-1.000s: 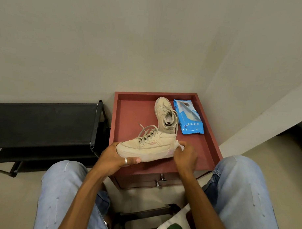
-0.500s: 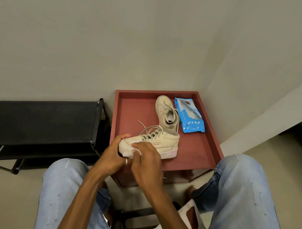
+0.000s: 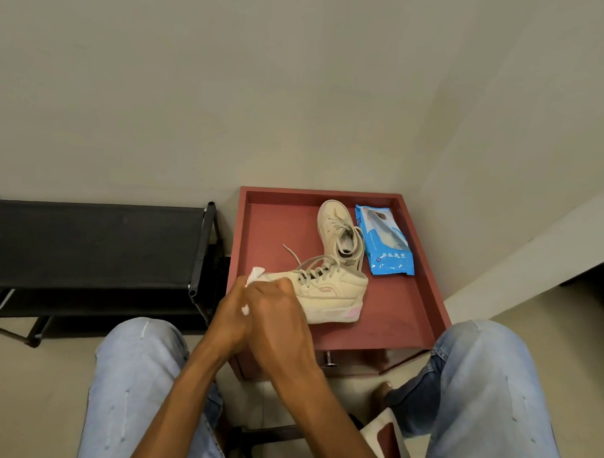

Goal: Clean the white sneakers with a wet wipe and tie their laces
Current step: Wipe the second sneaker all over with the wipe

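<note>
Your right hand [image 3: 283,327] curls round the limp wet wipe [image 3: 257,273], pressing it on the toe of the near sneaker [image 3: 329,295], which lies on the red table [image 3: 276,234]; your left hand [image 3: 231,312] sits beside it, fingers hidden, so I cannot tell its grip. The shoe looks light, soft canvas over a firm rubber sole: brace it by the sole

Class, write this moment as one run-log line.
right hand: holds wet wipe on near sneaker toe | left hand: grips toe | laces: untied | far sneaker: on red table
</note>
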Demonstrator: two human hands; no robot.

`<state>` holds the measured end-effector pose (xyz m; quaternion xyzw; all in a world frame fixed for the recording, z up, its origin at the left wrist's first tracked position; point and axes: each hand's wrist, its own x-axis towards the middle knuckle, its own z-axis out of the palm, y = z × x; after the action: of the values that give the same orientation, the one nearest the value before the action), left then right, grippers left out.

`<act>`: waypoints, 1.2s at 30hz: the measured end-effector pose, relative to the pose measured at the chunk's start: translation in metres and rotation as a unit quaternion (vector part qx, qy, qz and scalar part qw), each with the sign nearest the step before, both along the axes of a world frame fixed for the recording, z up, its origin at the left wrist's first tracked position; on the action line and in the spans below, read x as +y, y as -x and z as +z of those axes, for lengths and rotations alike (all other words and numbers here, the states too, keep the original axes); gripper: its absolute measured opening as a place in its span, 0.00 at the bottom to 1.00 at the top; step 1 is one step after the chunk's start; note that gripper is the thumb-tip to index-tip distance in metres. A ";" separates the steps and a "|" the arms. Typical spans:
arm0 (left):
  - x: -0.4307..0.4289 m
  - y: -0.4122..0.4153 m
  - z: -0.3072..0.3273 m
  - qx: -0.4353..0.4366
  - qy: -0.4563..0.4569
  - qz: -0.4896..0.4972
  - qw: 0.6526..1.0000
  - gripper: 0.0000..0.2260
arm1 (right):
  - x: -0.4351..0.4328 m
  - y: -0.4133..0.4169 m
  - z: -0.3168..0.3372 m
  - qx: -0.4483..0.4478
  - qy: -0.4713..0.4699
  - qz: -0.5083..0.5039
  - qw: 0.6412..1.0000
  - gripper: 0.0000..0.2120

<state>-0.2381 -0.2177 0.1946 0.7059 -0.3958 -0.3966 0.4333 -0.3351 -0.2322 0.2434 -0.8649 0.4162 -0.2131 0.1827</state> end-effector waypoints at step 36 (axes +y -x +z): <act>-0.007 0.003 0.006 -0.017 0.020 -0.004 1.000 0.15 | -0.032 -0.003 0.029 0.097 0.071 0.072 0.990 0.06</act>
<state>-0.2414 -0.2245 0.2003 0.7021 -0.4141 -0.3784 0.4386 -0.3317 -0.2646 0.2725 -0.9198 0.3530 -0.1431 0.0945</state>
